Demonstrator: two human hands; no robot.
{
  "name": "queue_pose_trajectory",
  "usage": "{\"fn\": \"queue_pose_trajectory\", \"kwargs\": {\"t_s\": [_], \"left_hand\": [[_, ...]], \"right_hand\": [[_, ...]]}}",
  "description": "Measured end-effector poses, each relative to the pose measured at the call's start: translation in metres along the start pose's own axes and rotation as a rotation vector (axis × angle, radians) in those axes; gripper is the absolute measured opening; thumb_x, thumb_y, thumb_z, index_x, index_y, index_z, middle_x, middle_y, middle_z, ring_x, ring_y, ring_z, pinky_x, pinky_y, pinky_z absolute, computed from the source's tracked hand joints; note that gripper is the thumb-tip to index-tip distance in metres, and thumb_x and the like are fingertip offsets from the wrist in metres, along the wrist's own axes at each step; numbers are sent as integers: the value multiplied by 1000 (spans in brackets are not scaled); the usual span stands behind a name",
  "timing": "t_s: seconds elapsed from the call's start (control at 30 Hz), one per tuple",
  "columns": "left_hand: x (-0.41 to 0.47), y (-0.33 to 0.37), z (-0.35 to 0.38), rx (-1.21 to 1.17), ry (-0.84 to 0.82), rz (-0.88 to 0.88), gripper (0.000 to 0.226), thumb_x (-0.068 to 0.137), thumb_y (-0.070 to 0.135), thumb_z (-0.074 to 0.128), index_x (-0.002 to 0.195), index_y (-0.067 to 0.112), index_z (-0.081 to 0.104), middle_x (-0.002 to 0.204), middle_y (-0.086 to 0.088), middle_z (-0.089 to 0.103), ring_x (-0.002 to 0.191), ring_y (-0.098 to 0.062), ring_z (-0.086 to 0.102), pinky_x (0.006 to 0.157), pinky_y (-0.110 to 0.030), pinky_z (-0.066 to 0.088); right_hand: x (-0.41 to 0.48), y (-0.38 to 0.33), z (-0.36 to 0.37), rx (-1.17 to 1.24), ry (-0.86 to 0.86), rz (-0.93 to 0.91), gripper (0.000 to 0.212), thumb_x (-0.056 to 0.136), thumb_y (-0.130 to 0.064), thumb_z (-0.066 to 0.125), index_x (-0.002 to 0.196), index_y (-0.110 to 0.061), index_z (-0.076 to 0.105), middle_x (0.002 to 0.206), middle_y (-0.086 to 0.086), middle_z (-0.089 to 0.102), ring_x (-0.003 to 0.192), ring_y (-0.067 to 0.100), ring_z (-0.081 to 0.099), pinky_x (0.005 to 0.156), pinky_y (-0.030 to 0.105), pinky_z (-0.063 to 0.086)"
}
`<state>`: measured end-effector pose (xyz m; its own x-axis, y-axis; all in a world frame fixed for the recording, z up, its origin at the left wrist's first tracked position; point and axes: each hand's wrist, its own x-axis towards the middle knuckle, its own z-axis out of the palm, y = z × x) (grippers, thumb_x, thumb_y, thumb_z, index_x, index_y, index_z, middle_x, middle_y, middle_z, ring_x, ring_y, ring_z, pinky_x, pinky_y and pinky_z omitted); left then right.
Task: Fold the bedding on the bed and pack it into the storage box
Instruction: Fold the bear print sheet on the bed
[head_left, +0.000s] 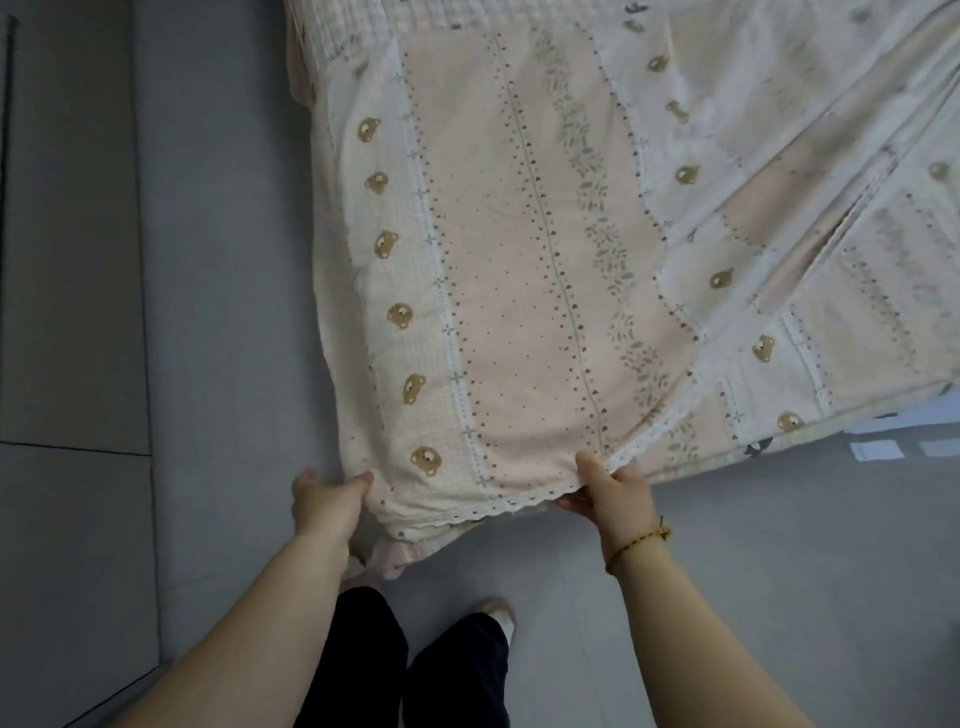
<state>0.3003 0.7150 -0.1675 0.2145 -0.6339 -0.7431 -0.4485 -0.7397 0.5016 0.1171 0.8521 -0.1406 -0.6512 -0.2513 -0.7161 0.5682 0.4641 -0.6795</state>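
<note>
Our left hand (324, 501) and right hand (613, 493), set apart, each pinch the quilt (519, 291) edge, which stretches away above the floor (218, 312).

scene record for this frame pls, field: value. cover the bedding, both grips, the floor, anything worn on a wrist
bedding: pink-and-white quilt with bear print, spread out, near edge lifted
lace trim: runs along the near edge
left grip: pinches the near left corner, thumb on top
right grip: pinches the near edge at the lace trim, thumb on top
bracelet: on the right wrist
floor: grey tiles, under the held edge
storage box: not in view
</note>
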Motion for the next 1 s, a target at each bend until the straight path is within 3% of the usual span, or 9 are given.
{"fn": "queue_pose_trajectory", "kwargs": {"t_s": [0.1,0.3,0.43,0.5,0.57,0.63,0.77,0.87,1.0], "left_hand": [[-23,2,5,259,99,353,61,84,5,59,141,6,34,144,-18,33,131,-32,34,107,-38,28],[-69,19,55,827,-352,1194,45,76,32,42,109,13,68,125,-12,58,113,-35,56,97,-42,38],[-86,33,92,1066,-545,1262,69,82,54,13,142,27,33,155,4,12,143,-13,6,108,-19,-12],[-92,37,111,1118,-512,1325,65,84,51,20,143,26,32,155,1,13,143,-14,10,111,-21,-4],[-104,41,123,1166,-525,1296,63,76,52,32,124,20,58,137,-11,48,129,-26,40,108,-26,26],[-106,36,142,1127,-441,1352,57,71,49,36,108,20,67,115,-8,65,110,-22,47,93,-31,45],[-131,52,213,997,-162,1394,48,72,42,44,113,19,54,110,-8,67,104,-27,59,94,-35,32],[-159,84,282,879,-29,1301,37,61,24,81,96,13,71,101,-10,69,92,-31,66,84,-41,49],[-181,118,337,847,49,1190,30,51,7,87,78,11,76,86,-4,71,74,-28,67,62,-36,53]], "right_hand": [[1,-1,-1,18,18,11,25,91,-10,54,69,-8,41,65,6,41,49,19,55,52,23,55],[18,-32,-21,24,200,-52,40,84,1,51,58,-17,27,58,3,28,55,19,32,49,27,38],[33,-72,-44,147,203,-56,26,85,4,49,67,-13,42,58,3,37,53,18,38,53,28,41],[42,-93,-56,251,164,-35,16,88,3,47,83,-12,47,61,4,38,48,15,42,51,26,44],[53,-109,-67,349,115,4,14,92,0,45,92,-15,45,60,2,33,39,11,38,45,24,42],[68,-119,-77,350,59,49,13,94,-7,47,83,-13,46,59,3,34,37,11,39,42,22,44],[123,-153,-113,299,-11,105,8,94,-15,50,89,-10,46,55,4,39,46,17,40,39,21,44],[167,-199,-148,190,-62,78,16,93,-12,51,78,-9,49,56,6,54,51,17,53,42,24,51],[209,-249,-190,86,-83,47,10,94,-11,49,89,-3,51,67,9,54,52,20,56,35,24,50]]}}
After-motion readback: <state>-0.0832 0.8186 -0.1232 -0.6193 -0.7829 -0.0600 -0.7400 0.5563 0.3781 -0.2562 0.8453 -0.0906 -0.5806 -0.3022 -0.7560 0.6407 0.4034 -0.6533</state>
